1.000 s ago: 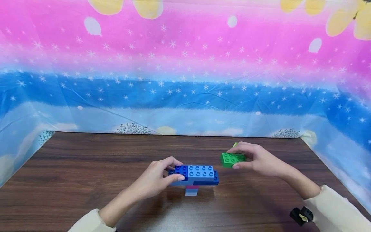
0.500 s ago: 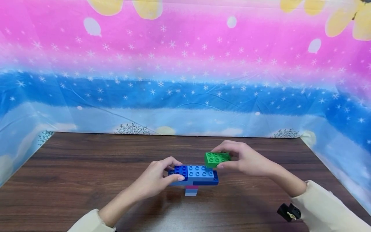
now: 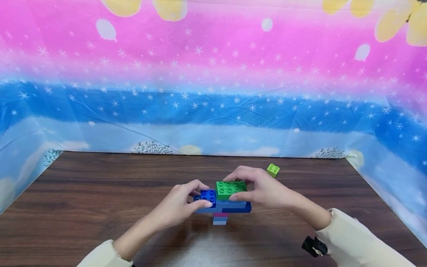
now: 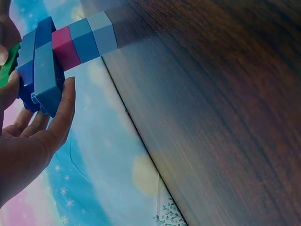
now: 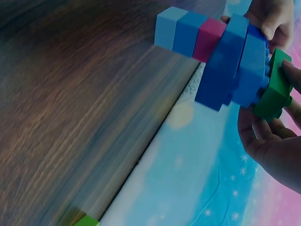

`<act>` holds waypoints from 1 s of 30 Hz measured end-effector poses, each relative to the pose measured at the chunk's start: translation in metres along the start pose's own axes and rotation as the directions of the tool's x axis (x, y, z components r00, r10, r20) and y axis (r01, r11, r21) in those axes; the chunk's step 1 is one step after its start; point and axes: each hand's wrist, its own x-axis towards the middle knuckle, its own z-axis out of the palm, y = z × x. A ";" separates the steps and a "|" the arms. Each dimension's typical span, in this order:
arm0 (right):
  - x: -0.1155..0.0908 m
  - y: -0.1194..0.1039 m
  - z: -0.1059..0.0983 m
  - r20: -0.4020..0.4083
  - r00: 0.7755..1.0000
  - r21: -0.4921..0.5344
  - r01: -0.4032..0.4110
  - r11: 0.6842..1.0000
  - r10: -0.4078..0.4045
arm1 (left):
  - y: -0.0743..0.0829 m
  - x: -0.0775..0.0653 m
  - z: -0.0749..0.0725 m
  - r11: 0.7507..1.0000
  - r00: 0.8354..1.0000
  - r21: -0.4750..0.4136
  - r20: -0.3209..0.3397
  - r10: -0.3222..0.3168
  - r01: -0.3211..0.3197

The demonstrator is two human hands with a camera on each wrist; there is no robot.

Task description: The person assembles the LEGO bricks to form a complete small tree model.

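A stacked brick structure stands upright on the table, its narrow column of pink, blue and pale blue bricks (image 3: 219, 220) bearing a wider top. My left hand (image 3: 180, 202) grips the top's left end, thumb and fingers about the small dark blue brick (image 3: 208, 196). Between thumb and fingers, my right hand (image 3: 263, 187) pinches a green brick (image 3: 230, 190) over the light blue brick (image 5: 252, 70). Studs show between these two bricks in the right wrist view, so the green one is not flush. Its far right corner is hidden by the fingers.
A small lime green brick (image 3: 273, 170) lies on the wooden table (image 3: 100, 193) behind the right hand. A patterned cloth (image 3: 213, 107) hangs along the table's back and sides. A black device (image 3: 314, 246) is at the right sleeve.
My right hand has carried the green brick leftward, from beside the structure to above the light blue brick. The lime brick has come into fuller view. My left hand has stayed put.
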 end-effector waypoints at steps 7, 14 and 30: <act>0.003 -0.005 0.007 -0.005 0.999 -0.011 0.038 0.999 -0.038 | -0.001 0.000 0.000 1.000 1.000 -0.007 0.005 0.000 0.000; 0.006 -0.005 0.012 -0.023 0.998 -0.022 0.059 0.998 -0.059 | 0.000 0.000 0.000 1.000 1.000 0.000 0.001 -0.003 0.003; 0.007 -0.006 0.016 -0.045 0.995 -0.048 0.084 0.995 -0.086 | 0.000 0.000 0.001 1.000 1.000 -0.003 0.004 -0.011 0.011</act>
